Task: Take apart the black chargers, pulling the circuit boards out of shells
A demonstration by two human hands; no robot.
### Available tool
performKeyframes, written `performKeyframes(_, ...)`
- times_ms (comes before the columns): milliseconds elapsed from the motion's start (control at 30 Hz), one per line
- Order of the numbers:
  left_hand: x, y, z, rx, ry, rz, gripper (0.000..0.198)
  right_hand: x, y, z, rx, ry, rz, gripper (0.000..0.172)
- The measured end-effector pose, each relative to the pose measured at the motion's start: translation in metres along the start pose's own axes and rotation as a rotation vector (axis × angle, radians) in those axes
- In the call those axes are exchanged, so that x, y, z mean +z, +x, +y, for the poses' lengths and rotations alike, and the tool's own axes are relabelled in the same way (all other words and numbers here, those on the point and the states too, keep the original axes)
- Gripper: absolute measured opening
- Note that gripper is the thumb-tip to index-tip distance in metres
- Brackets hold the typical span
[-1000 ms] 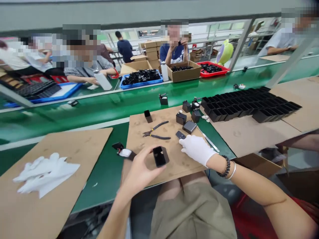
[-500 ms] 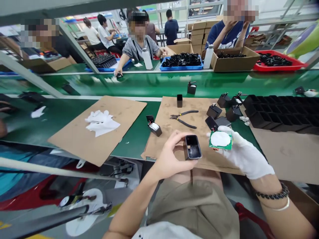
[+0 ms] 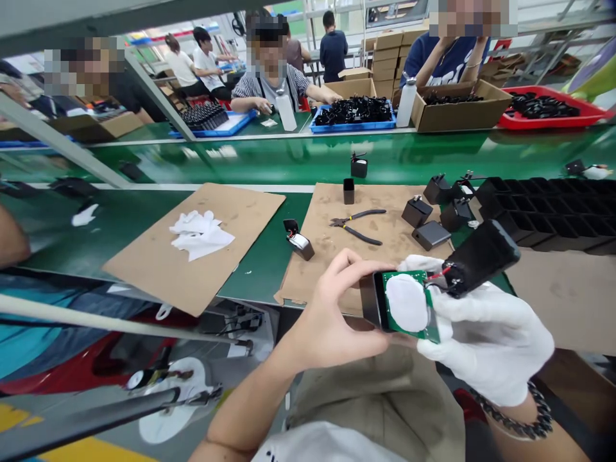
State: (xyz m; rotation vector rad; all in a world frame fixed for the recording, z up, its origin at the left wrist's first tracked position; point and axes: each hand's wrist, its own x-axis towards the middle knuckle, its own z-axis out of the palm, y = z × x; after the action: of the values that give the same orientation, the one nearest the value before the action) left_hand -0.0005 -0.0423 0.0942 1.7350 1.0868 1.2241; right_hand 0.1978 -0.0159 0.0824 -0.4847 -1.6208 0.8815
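Note:
My bare left hand [image 3: 332, 317] is closed round a small black box-shaped housing [image 3: 369, 301], held over my lap in front of the bench. My right hand [image 3: 481, 337], in a white glove, grips a green circuit board with a white pad [image 3: 407, 301] and presses it against the housing's open side. A black cover [image 3: 479, 256] hangs from the board by short red wires, resting above my gloved fingers.
A brown cardboard mat [image 3: 337, 231] on the green bench carries black pliers [image 3: 359, 224], several black housings [image 3: 416, 212] and a flat black lid [image 3: 430, 234]. Black compartment trays [image 3: 543, 205] lie to the right. White gloves [image 3: 199, 231] lie on another cardboard sheet. Other people work across the green conveyor [image 3: 289, 160].
My right hand picked up the board with its wired cover from the mat and brought it against the housing in my left hand. The view turned left and down.

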Motion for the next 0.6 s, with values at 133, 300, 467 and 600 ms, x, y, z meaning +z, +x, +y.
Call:
performKeyframes(133, 0.0005, -0.0002, 0.0013, 0.015, 0.029, -0.013, 0.07, -0.0066, -0.0013, -0.0019, -0.001, -0.017, -0.114, 0.055)
performKeyframes(300, -0.0009, -0.0006, 0.0057, 0.041, 0.033, -0.021, 0.069, -0.0105, -0.0034, -0.0012, -0.005, -0.028, -0.157, 0.061)
performKeyframes(467, -0.0012, -0.0003, 0.0045, 0.105, 0.03, -0.007, 0.068, -0.0114, -0.004, 0.0012, -0.079, 0.017, -0.175, 0.059)
performKeyframes(600, -0.0007, 0.0, 0.0024, 0.144, 0.046, -0.001, 0.068, -0.0089, -0.0043, -0.0003, -0.025, 0.013, -0.163, 0.054)
